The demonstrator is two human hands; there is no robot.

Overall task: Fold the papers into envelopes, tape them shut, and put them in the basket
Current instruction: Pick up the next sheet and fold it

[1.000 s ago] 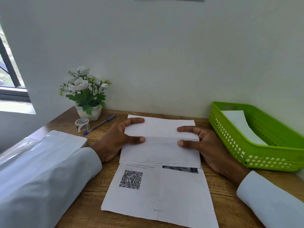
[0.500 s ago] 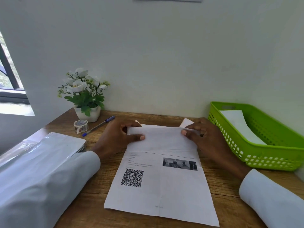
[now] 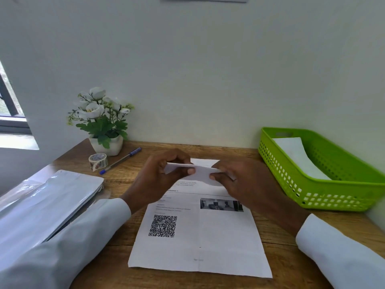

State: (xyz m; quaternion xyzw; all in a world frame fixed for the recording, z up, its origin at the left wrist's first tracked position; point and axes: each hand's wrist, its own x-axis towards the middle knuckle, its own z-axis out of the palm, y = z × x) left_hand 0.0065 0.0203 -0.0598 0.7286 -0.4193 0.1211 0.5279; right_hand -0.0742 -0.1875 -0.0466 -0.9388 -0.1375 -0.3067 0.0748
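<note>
Potted white flowers [image 3: 102, 122] by wall; blue pen [image 3: 120, 161] beside it; plastic-wrapped stack [image 3: 48, 197] at left.

Both hands [image 3: 200, 176] raised, fingers pinched.

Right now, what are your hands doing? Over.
Both hands, left and right, pinch folded paper above printed sheet. Tape untouched. Basket path clear.

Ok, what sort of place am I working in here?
Probably a home or small office desk set against a wall. Signs: a wooden desk with a pen and tape roll, printed paper, a green basket for finished envelopes, and a potted flower by a window.
</note>
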